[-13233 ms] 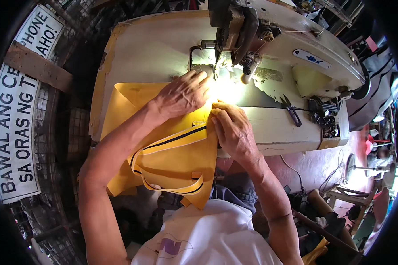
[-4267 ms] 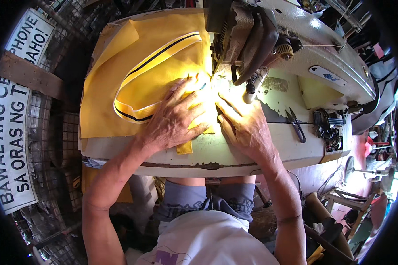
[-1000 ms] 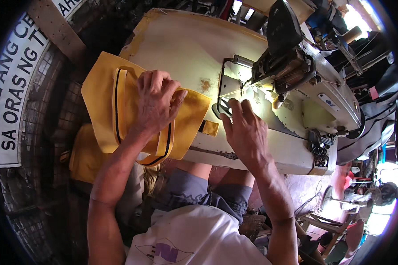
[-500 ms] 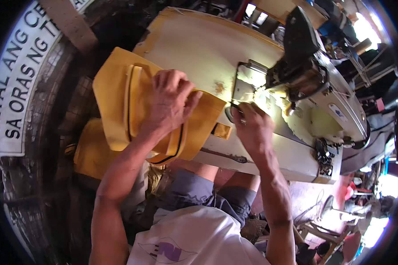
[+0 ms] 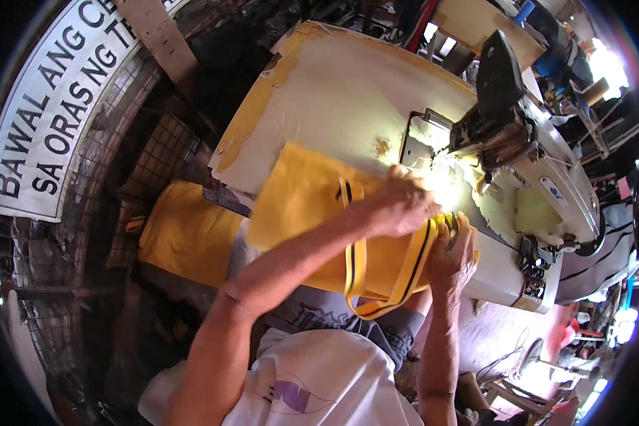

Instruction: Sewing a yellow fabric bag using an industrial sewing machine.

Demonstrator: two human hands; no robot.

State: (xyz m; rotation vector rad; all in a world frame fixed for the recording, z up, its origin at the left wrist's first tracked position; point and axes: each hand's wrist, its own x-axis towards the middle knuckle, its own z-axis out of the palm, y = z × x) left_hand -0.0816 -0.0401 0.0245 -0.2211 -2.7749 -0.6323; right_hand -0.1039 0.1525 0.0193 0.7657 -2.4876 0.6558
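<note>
A yellow fabric piece, with straps striped in black, lies over the near edge of the sewing table, partly in my lap. My left hand reaches across it, fingers closed on the fabric near the sewing machine. Just right of it and nearer me, my right hand is closed around a small dark tool, held against the fabric's right edge. Fingers hide most of that tool, so its kind is unclear. One strap hangs in a loop below my hands.
More yellow fabric lies left of the table. The lit machine stands at the table's right. Wire mesh and a white lettered sign line the left side. A stool-like wooden frame sits at the lower right.
The yellow fabric has been turned and shifted right, its strap loop now dangling. My left hand has crossed rightward to beside my right hand, which has moved nearer me and rightward.
</note>
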